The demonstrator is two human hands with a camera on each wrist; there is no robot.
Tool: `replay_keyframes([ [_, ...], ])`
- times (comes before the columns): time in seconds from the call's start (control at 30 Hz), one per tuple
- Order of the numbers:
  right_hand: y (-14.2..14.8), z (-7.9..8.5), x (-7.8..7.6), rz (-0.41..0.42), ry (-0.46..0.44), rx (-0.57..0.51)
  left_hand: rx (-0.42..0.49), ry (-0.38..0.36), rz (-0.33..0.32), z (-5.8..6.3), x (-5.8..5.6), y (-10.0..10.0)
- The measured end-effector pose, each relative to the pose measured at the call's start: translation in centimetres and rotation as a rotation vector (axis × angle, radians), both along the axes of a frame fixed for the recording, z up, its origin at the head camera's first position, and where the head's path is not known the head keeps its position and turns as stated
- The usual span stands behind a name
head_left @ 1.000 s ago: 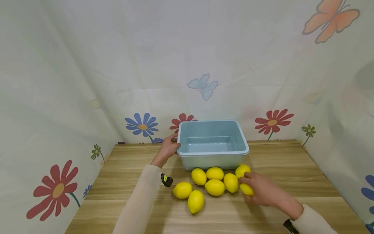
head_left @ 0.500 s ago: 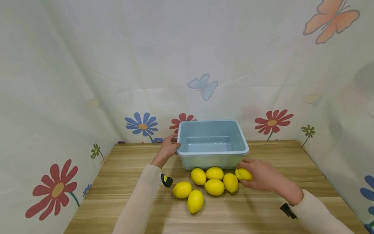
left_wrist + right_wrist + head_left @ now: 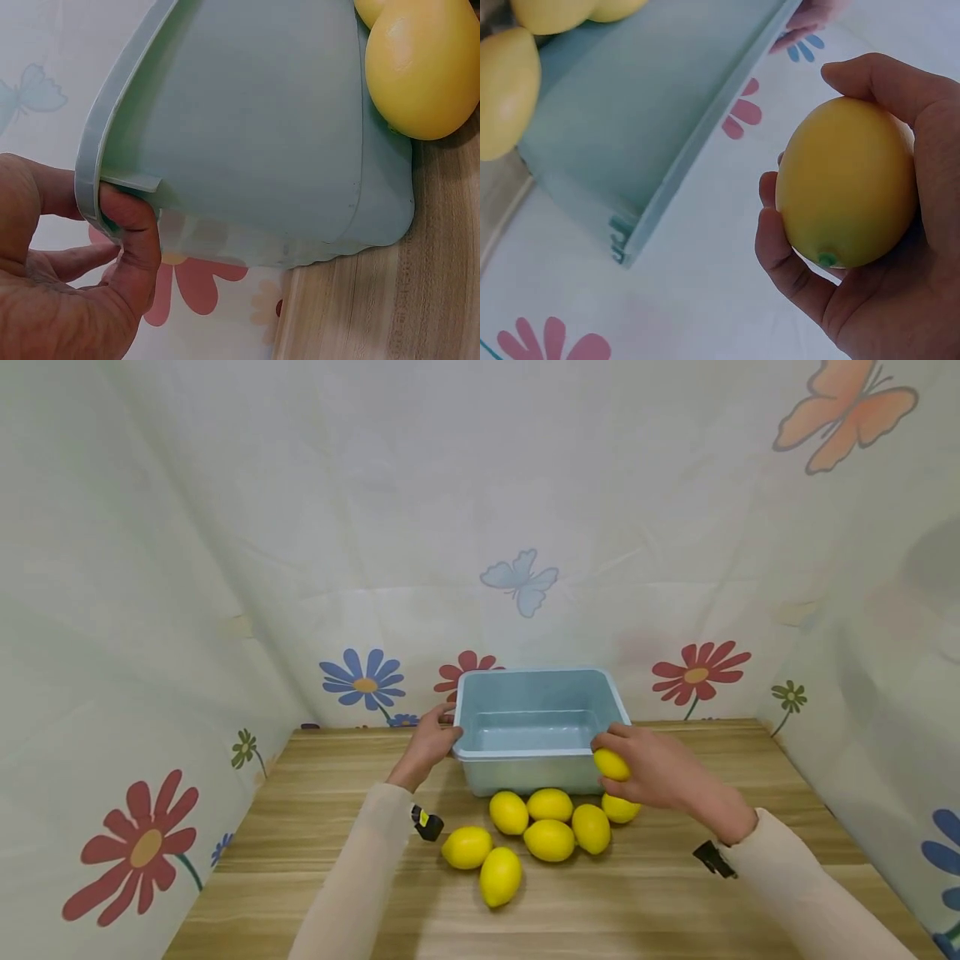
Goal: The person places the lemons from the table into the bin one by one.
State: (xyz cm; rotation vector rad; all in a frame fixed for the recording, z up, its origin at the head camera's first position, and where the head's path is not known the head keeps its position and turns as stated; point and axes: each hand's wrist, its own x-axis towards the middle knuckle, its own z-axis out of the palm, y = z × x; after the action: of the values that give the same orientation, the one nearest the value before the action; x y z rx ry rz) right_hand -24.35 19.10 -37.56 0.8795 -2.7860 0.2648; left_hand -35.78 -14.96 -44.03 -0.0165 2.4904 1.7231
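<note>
My left hand [image 3: 431,742] grips the left rim of a light blue plastic basin [image 3: 540,774]; the left wrist view shows thumb and fingers [image 3: 135,236] curled round the rim. In my right hand [image 3: 656,767] is a yellow lemon [image 3: 611,765], raised at the basin's front right corner. The right wrist view shows this lemon [image 3: 847,184] with its green tip, fingers and thumb wrapped about it. No lemon shows inside the basin. Several more lemons [image 3: 550,841] lie on the table in front of it, one of them [image 3: 620,810] just below my right hand.
The wood-grain table [image 3: 360,893] ends at a pale cloth backdrop [image 3: 420,527] printed with flowers and butterflies. The cloth also hangs at both sides. The basin stands near the table's back edge. A black strap piece [image 3: 427,823] is on each wrist.
My right hand has picked up a lemon from the right end of the group and lifted it up toward the basin's front right corner. My left hand has stayed on the rim.
</note>
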Motion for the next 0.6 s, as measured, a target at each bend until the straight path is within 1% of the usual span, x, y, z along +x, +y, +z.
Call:
replay_keyframes([
  [0.13, -0.5, 1.0, -0.8, 0.004, 0.017, 0.011, -0.002, -0.004, -0.009, 0.0, 0.1, 0.0],
  [0.27, -1.1, 2.2, -1.7, 0.012, 0.041, 0.007, -0.003, 0.026, -0.02, 0.1, 0.1, 0.0],
  [0.33, -1.5, 2.7, -2.2, 0.016, 0.049, 0.004, -0.004, 0.03, -0.025, 0.1, 0.1, -0.1],
  [0.5, -2.5, 3.8, -3.5, 0.02, 0.034, 0.019, -0.006, 0.016, -0.016, 0.2, 0.1, -0.2],
  [0.6, -2.9, 4.3, -4.3, 0.011, 0.029, 0.031, -0.006, 0.017, -0.022, 0.2, 0.1, -0.2],
])
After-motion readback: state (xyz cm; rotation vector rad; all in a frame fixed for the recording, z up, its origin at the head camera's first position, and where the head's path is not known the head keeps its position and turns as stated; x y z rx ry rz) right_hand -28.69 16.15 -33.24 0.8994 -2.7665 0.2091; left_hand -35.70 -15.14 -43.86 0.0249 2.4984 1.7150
